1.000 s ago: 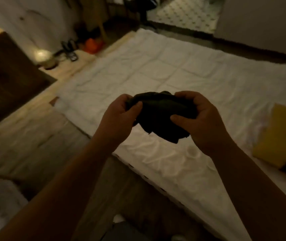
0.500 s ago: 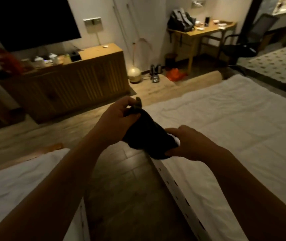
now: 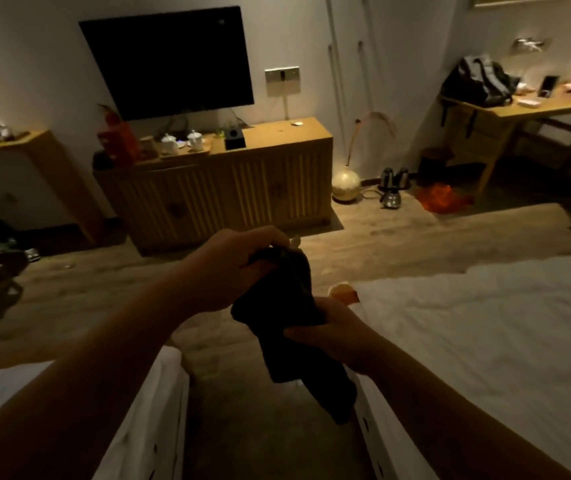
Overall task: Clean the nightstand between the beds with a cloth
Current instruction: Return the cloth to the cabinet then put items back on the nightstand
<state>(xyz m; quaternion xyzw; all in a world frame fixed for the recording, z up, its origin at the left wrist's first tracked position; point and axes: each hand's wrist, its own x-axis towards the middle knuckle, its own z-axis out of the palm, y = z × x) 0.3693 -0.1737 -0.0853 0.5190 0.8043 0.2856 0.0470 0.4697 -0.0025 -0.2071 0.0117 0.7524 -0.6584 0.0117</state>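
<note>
A dark cloth (image 3: 287,327) hangs in front of me over the gap between two white beds. My left hand (image 3: 228,268) grips its top end. My right hand (image 3: 332,330) is closed around its middle, and the lower part dangles below that hand. The nightstand is not in view.
A white bed (image 3: 485,341) lies to the right and another (image 3: 145,427) at lower left, with a strip of wooden floor (image 3: 253,427) between them. Ahead stand a wooden sideboard (image 3: 242,181) under a wall television (image 3: 169,60), a glowing floor lamp (image 3: 345,183), kettles (image 3: 393,188) and a desk (image 3: 519,109).
The view has swung up and left from the bed to the sideboard wall. The bunched cloth has been drawn out: my left hand lifted its top, my right slid to the middle.
</note>
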